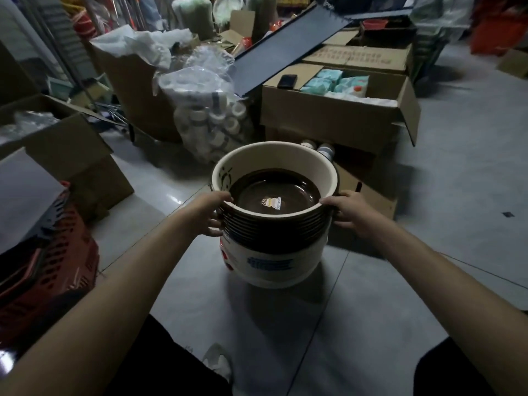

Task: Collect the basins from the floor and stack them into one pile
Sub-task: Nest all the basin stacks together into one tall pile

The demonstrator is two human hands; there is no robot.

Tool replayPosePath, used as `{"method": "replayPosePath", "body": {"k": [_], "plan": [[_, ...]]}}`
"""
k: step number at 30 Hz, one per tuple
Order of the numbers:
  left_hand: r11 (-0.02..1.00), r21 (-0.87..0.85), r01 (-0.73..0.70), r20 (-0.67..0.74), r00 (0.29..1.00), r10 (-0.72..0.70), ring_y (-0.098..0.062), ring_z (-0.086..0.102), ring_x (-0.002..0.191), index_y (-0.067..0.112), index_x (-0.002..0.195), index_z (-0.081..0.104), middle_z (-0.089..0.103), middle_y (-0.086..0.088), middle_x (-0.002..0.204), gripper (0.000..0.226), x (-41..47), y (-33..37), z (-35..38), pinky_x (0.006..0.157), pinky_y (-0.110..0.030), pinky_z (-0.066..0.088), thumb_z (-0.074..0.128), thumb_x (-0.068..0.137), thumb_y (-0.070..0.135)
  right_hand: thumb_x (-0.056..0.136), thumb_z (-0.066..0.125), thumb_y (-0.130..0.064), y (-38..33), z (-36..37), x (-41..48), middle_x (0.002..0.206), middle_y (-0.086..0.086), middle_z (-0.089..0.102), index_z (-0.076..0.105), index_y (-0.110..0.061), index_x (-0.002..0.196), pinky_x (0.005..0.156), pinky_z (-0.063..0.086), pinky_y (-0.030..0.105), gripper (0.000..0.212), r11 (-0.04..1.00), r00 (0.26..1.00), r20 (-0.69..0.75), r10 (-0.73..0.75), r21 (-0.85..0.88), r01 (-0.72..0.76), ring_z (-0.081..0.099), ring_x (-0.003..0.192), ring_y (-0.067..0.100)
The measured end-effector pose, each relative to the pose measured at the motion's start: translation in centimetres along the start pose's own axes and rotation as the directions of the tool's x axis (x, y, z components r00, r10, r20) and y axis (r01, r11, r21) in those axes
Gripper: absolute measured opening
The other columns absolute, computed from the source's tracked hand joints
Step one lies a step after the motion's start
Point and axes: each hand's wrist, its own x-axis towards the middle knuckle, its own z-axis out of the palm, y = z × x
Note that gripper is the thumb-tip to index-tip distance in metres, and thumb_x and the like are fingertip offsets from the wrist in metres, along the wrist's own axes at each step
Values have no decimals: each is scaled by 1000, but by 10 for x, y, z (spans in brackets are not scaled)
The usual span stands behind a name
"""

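Nearest the camera, both forearms are stretched forward over the tiled floor. The stack of basins is set on that floor straight ahead, between the hands and equally near to each. Its banded rims are gripped by the left hand on one side and the right hand on the other, thumbs laid over the top edge. The pile's axis is roughly upright, mouth upward. Beyond it, an open cardboard box and a clear bag of rolls are crowded close, so a straight upward lift is judged safest.

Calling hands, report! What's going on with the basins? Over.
Left grip, right grip: both holding basin stack by its sides. Cardboard box close behind.
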Motion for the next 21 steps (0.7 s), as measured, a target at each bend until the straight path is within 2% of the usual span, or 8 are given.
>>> {"method": "replayPosePath", "body": {"k": [2,5,8,10,12,15,18,21], "plan": [[983,145,-111,-69,990,122,-26,62,94,6,119,59,62,-11,104,32,4,-8,9,85,-42,54,64,93,23,84,80,-20,7,5,0,125,8,63,47,-7,139,69,51,29,66,989,996,-26,-82,-125,79,62,96,16],[910,304,-280,-135,933,332,-17,63,89,9,121,59,65,-5,99,46,11,-21,18,68,-28,54,69,84,37,83,79,-30,16,9,-3,123,3,59,45,-18,141,92,53,41,69,909,952,-70,-299,-326,261,60,111,23],[771,564,-296,-194,860,472,-28,62,115,21,138,50,59,-9,129,81,23,-35,20,90,-47,59,61,72,67,81,73,-50,18,16,-7,140,10,48,35,-24,152,101,49,46,84,737,899,-53,-435,-594,322,52,126,32],[617,742,-261,-219,775,592,-33,51,128,21,149,36,46,-12,144,83,18,-41,24,99,-54,52,57,83,67,79,64,-68,20,25,-9,153,14,32,26,-30,156,108,44,50,94,654,902,-1,-431,-689,312,39,139,36],[443,856,-267,-160,678,717,-33,44,136,21,152,35,40,-12,152,76,13,-45,29,102,-54,48,51,92,65,85,50,-75,26,35,-12,165,15,11,20,-32,159,119,28,54,91,542,908,60,-415,-785,300,9,154,38],[394,878,-270,-101,701,706,-33,39,142,21,150,41,28,-13,164,69,13,-57,37,104,-55,46,38,98,66,96,31,-75,35,44,-19,169,15,-8,24,-38,159,123,5,55,74,435,913,143,-381,-844,314,-21,154,34],[384,898,-212,-131,706,696,-37,42,138,18,150,38,17,-17,168,65,8,-68,55,100,-53,47,31,100,60,96,20,-76,39,42,-23,170,16,-4,29,-49,154,123,-4,54,65,329,907,186,-379,-888,319,-20,153,38],[394,902,-178,-160,709,686,-39,49,132,14,152,34,13,-23,168,65,1,-72,69,99,-50,45,30,102,56,94,16,-78,44,36,-23,170,15,0,30,-51,153,124,-3,54,66,267,907,189,-377,-915,302,-16,155,38]]}}
